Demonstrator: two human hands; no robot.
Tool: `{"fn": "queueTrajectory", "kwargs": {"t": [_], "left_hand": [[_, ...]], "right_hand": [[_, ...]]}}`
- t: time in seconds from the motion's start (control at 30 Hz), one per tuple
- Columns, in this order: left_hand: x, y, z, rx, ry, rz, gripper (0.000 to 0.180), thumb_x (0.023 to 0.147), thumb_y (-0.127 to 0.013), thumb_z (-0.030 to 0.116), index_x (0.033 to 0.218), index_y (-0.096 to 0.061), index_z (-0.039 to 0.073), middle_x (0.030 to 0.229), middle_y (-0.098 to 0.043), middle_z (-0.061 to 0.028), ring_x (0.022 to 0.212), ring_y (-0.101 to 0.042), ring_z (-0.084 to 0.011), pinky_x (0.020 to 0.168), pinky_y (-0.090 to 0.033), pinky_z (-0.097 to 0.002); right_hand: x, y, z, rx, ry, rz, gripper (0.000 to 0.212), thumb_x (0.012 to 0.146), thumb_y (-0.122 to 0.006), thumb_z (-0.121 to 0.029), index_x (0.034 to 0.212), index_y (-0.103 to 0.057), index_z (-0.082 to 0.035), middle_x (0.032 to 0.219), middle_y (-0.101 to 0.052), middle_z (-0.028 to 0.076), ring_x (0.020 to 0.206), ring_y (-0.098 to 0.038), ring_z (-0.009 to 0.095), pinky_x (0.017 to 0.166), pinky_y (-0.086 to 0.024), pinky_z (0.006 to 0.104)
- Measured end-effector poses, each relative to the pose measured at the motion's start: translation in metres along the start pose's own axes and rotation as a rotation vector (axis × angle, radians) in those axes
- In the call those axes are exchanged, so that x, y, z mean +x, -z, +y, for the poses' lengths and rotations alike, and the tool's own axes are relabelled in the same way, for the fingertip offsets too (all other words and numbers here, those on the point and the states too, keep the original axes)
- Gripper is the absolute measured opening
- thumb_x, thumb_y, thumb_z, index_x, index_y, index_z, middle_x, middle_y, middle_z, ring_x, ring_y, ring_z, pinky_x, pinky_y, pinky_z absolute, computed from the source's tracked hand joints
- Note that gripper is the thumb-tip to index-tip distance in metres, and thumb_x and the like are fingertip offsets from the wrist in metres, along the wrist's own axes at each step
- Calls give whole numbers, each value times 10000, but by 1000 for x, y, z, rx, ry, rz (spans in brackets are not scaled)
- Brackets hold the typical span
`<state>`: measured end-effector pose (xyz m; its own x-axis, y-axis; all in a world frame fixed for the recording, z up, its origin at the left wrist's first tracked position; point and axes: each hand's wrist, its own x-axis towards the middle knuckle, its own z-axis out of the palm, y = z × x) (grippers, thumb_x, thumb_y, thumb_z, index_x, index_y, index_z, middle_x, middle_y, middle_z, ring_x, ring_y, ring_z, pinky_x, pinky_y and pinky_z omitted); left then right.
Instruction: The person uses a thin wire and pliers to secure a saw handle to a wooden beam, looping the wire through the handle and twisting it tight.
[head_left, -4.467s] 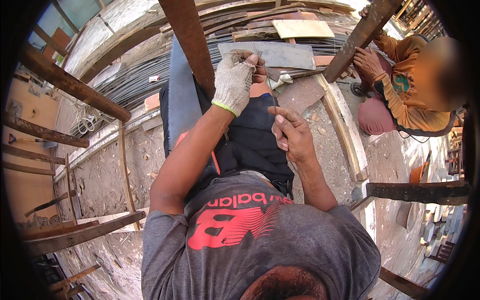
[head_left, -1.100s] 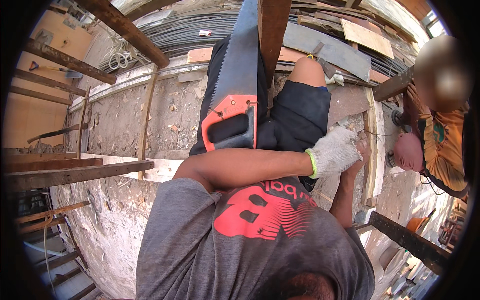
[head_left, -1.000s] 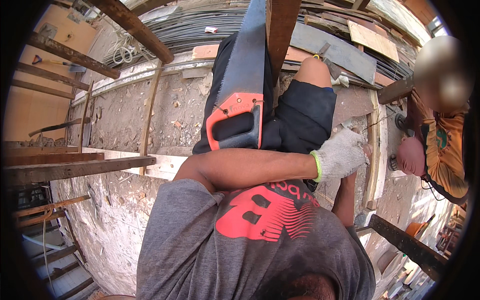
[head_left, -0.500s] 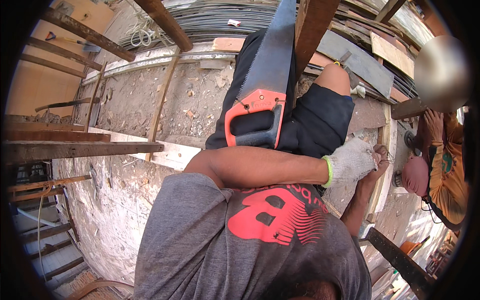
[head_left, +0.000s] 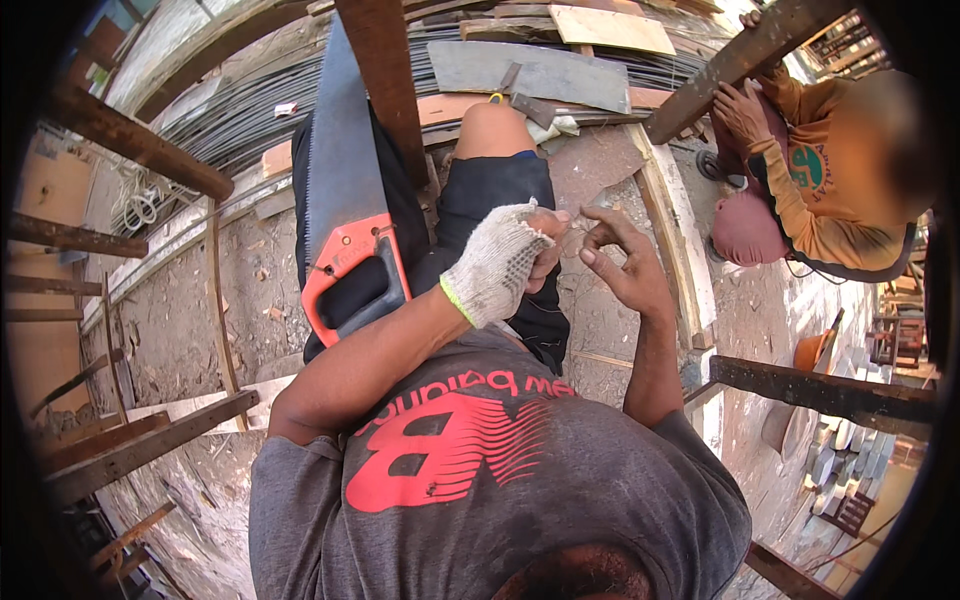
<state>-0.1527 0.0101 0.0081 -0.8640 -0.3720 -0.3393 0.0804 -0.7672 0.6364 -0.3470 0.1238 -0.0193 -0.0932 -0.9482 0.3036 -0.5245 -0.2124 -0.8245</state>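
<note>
Dusty ground and stacked planks (head_left: 610,28) all around. Gloved left hand (head_left: 497,265) is curled, fingertips meeting the bare right hand (head_left: 620,265) over the lap; whether the grip pinches anything, I cannot tell. Orange-handled saw (head_left: 345,220) rests on the left thigh, just beside the left forearm, untouched.

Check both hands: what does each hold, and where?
Neither grips the saw. The gloved left hand and bare right hand meet fingertip to fingertip; anything pinched there is too small to tell.
</note>
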Motion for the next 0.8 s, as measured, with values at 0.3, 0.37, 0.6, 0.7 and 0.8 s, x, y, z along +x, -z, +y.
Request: {"fn": "queueTrajectory", "kwargs": {"t": [0.3, 0.37, 0.6, 0.7, 0.8], "left_hand": [[-4, -11, 2, 272, -307, 117, 419, 973, -629, 245, 626, -433, 118, 564, -359, 28, 487, -350, -79, 449, -310, -256], [-3, -10, -17, 681, -524, 159, 362, 969, -662, 218, 659, -536, 80, 581, -430, 24, 517, -434, -68, 478, -365, -253], [-18, -16, -1, 725, -515, 110, 405, 981, -644, 273, 642, -545, 75, 594, -449, 49, 554, -432, -65, 491, -361, -271], [-15, -7, 3, 678, -496, 138, 403, 980, -638, 284, 675, -576, 28, 576, -469, 9, 574, -422, -61, 508, -354, -284], [-13, -1, 2, 583, -419, 155, 411, 980, -634, 290, 674, -574, 22, 569, -471, 13, 573, -410, -53, 510, -340, -286]], "right_hand": [[19, -12, -38, 778, -343, 269, 190, 1008, -603, -129, 1144, -632, -1, 770, -605, 38, 562, -498, 49, 469, -393, 193], [32, -19, -38, 1018, -358, 354, 151, 1008, -597, -128, 1097, -627, -10, 752, -592, 35, 524, -466, 50, 436, -370, 197], [46, -19, -46, 988, -392, 322, 108, 1028, -547, -160, 1009, -557, -54, 854, -606, 64, 668, -588, 132, 539, -486, 276], [47, -17, -50, 1023, -411, 343, 103, 1028, -543, -156, 999, -553, -58, 897, -598, 69, 713, -583, 147, 559, -481, 291], [48, -13, -41, 1171, -414, 280, 103, 1025, -531, -166, 1033, -542, -63, 942, -584, 90, 721, -561, 159, 593, -479, 318]]}}
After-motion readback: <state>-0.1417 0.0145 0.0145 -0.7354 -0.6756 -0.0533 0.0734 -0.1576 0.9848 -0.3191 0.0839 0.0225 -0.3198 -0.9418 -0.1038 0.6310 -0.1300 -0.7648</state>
